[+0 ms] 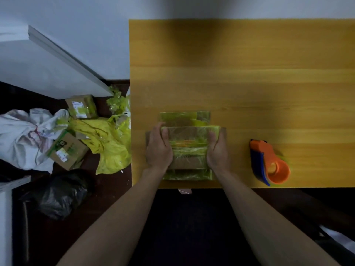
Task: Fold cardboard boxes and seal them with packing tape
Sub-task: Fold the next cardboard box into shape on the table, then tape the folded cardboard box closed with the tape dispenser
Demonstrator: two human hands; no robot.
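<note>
taped cardboard box (189, 143) gripped on the surface (249, 83)
its left and right sides are clasped by the left hand (158, 148) and right hand (218, 150); tape dispenser (269, 162) lies to the right.

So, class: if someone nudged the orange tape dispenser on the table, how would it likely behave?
The tape dispenser looks like rigid plastic, so it would probably slide stiffly rather than flex. It lies on its side on the smooth wooden table, so it seems unlikely to tip. Its round end could make it pivot when pushed.

Two bare forearms and hands (159, 148), no sleeves, rings or watch.
</note>
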